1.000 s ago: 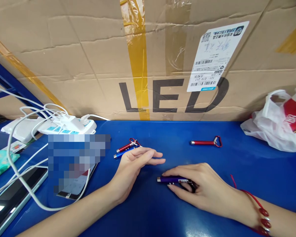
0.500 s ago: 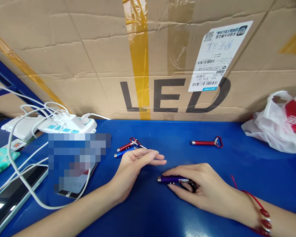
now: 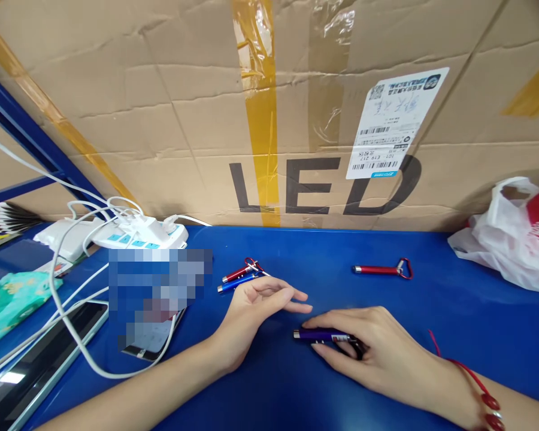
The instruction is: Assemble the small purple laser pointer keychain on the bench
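Note:
My right hand (image 3: 368, 347) holds a slim purple keychain flashlight (image 3: 318, 336) between thumb and fingers, low over the blue table. Its silver tip points left; a white label and two small buttons show on its side, and a black clip is partly hidden by my palm. My left hand (image 3: 260, 305) is empty, palm turned inward, fingers stretched toward the right. Just behind it lie a red flashlight (image 3: 236, 275) and a blue flashlight (image 3: 233, 284), the blue one partly covered by my fingers. Farther right lies another red flashlight (image 3: 377, 270) with a red carabiner clip.
At left are a white power strip (image 3: 139, 234) with tangled cables, a phone (image 3: 146, 347), a larger dark-screened device (image 3: 49, 359) and a green packet (image 3: 18, 302). A cardboard box (image 3: 197, 120) stands behind the table (image 3: 260, 395). A white plastic bag (image 3: 503, 239) sits far right.
The view has shifted, so everything appears slightly farther right and lower. Relative to the table, both hands and the purple flashlight look nearly unmoved.

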